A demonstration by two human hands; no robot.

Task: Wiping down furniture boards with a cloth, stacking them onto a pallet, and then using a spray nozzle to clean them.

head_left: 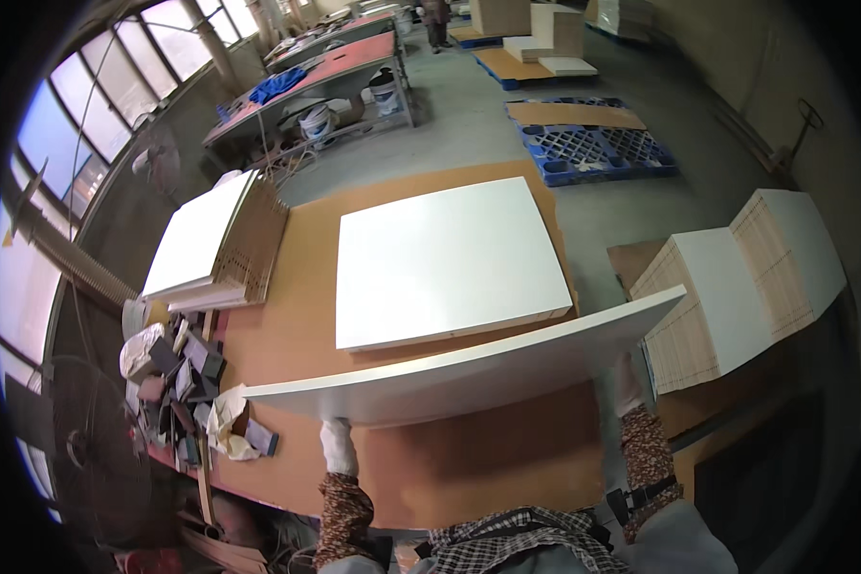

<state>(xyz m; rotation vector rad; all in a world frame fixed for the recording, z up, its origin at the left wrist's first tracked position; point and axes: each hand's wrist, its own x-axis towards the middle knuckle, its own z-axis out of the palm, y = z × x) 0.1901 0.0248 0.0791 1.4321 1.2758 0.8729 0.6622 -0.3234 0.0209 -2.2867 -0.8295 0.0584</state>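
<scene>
While brown board [301, 325] bears panels [450, 258], windows [86, 105] stand left

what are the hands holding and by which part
A pale panel, held along its lower edge: left hand toward one end, right hand toward the other.

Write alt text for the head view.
A person's white-gloved left hand and right hand hold up a broad, pale rectangular panel, tilted, at a brown-topped table. Beyond the panel, a white rectangular board lies flat; a stack of white panels and a heap of mostly dark blocks sit toward the left.
</scene>
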